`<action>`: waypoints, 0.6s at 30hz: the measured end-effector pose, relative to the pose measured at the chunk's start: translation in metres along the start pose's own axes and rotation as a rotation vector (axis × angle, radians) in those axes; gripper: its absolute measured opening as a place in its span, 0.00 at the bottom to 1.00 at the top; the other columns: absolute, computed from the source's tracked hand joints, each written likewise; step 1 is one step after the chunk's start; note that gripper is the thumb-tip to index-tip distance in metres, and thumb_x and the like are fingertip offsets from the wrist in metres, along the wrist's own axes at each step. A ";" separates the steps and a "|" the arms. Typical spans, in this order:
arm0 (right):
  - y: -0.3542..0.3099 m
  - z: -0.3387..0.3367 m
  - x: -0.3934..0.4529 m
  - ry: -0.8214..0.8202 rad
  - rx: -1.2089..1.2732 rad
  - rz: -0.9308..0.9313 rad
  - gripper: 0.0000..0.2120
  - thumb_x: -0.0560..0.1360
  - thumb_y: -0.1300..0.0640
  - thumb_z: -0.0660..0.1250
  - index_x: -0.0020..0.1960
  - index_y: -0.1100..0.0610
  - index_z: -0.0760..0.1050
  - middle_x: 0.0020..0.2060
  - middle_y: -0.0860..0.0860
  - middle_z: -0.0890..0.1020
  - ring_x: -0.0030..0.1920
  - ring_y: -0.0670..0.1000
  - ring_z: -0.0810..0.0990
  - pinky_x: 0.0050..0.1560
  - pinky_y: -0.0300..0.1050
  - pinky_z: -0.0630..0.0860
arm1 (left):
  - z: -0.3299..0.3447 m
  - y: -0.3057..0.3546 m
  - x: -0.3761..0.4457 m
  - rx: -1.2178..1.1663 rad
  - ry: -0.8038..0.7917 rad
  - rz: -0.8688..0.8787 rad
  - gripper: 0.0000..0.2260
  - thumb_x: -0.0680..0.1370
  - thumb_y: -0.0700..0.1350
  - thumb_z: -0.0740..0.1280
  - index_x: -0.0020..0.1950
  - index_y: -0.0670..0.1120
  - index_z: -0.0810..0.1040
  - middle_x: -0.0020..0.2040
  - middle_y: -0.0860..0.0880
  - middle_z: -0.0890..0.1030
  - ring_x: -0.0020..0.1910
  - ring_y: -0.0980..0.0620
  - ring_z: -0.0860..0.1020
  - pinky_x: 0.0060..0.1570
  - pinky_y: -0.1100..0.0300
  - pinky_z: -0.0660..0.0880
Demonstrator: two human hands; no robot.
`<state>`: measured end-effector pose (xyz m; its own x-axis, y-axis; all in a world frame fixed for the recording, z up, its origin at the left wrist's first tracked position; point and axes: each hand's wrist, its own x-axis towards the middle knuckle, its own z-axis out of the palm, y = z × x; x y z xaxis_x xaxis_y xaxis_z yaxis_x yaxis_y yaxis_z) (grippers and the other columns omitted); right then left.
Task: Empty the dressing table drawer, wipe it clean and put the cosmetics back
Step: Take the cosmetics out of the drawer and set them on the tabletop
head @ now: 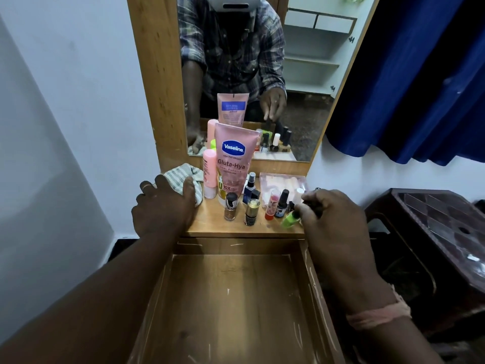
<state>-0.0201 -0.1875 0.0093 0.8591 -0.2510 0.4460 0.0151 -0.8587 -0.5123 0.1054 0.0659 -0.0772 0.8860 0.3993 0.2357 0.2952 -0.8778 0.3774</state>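
Left hand (164,203) rests on the cloth (183,174); right hand (328,214) pinches a green bottle (291,219), bottles (282,203) crowding at its nine o'clock on the bench (210,222).

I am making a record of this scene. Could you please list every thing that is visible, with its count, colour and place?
Drawer: 1, brown wood, pulled open below the tabletop, nothing inside.
Vaseline tube: 1, pink, upright at tabletop centre.
Pink bottle: 1, left of the tube.
Cloth: 1, striped pale, tabletop left.
Small bottles: several, mixed colours, tabletop front.
Green bottle: 1, tilted, tabletop right.
Clear packet: 1, right rear.
Mirror: 1, wood-framed, behind.
Curtain: 1, blue, right.
Left hand: rests on the cloth.
Right hand: grips the green bottle.
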 end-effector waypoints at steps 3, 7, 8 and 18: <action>0.006 0.006 0.009 0.000 -0.027 -0.007 0.09 0.77 0.55 0.72 0.55 0.56 0.84 0.48 0.52 0.82 0.48 0.49 0.79 0.54 0.46 0.77 | 0.000 0.000 -0.001 0.005 0.005 0.002 0.36 0.78 0.73 0.47 0.69 0.46 0.69 0.63 0.38 0.76 0.56 0.37 0.80 0.51 0.46 0.77; 0.011 0.019 0.015 -0.040 -0.108 -0.027 0.08 0.78 0.55 0.71 0.54 0.57 0.84 0.47 0.53 0.82 0.47 0.51 0.79 0.49 0.43 0.72 | -0.002 0.000 -0.002 0.005 0.003 0.008 0.36 0.78 0.73 0.47 0.68 0.45 0.70 0.62 0.38 0.77 0.55 0.37 0.80 0.49 0.46 0.78; 0.011 0.021 0.016 -0.044 -0.123 -0.026 0.08 0.78 0.55 0.71 0.54 0.57 0.84 0.47 0.53 0.82 0.47 0.51 0.79 0.48 0.43 0.72 | -0.002 0.000 -0.001 0.004 0.003 0.009 0.36 0.78 0.73 0.47 0.68 0.45 0.70 0.62 0.38 0.77 0.55 0.37 0.80 0.49 0.46 0.78; 0.015 0.030 0.021 -0.022 -0.137 -0.012 0.09 0.79 0.53 0.70 0.52 0.58 0.83 0.45 0.54 0.81 0.44 0.50 0.76 0.44 0.41 0.66 | -0.001 -0.001 -0.001 -0.006 0.015 0.005 0.36 0.78 0.73 0.47 0.69 0.46 0.69 0.63 0.38 0.76 0.56 0.37 0.80 0.50 0.47 0.77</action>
<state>0.0134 -0.1925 -0.0107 0.8705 -0.2318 0.4341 -0.0435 -0.9149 -0.4013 0.1037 0.0662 -0.0774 0.8818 0.3992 0.2511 0.2889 -0.8781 0.3815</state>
